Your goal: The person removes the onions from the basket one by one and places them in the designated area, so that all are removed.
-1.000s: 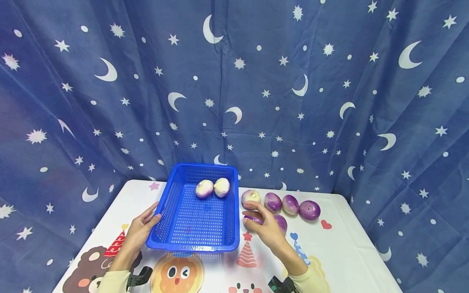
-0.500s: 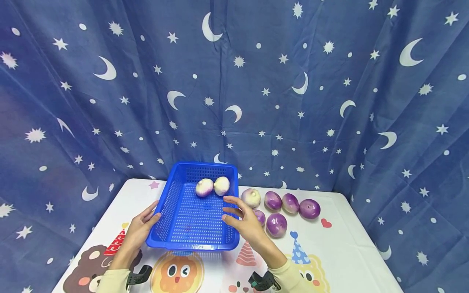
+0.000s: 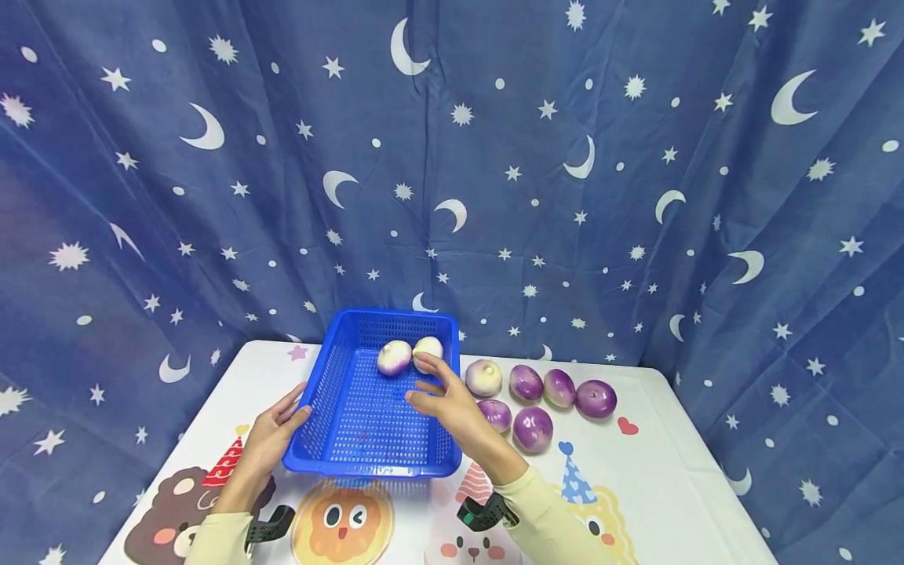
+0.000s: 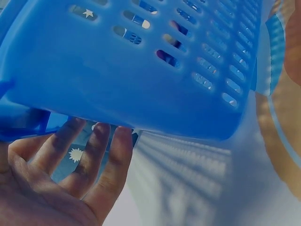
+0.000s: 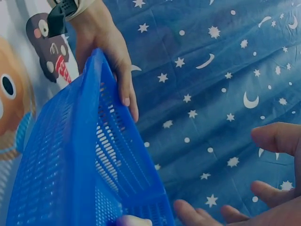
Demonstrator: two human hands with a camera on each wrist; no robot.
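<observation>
My left hand [image 3: 271,435] rests at the left side of a blue plastic basket [image 3: 445,463]. In the left wrist view its straight fingers [image 4: 110,172] touch the outside of the basket. Over the right part of the basket, my right hand [image 3: 452,408] hangs with loosely bent, spread fingers and holds nothing. Inside, toward the back, lie two purple-and-white turnips: the left turnip [image 3: 394,358] and the right turnip [image 3: 427,349], which my right fingertips partly overlap in the head view. In the right wrist view my right hand [image 5: 277,207] stands apart from the basket wall.
To the right of the basket several more turnips lie on the table, among them a pale turnip [image 3: 483,378] and a purple turnip [image 3: 533,429]. The white tablecloth [image 3: 678,479] carries cartoon prints. A blue star-and-moon curtain [image 3: 494,196] hangs behind the table.
My right hand has moved left, from above the turnips on the table to over the basket, near the turnips inside. My left hand and the basket have stayed in place.
</observation>
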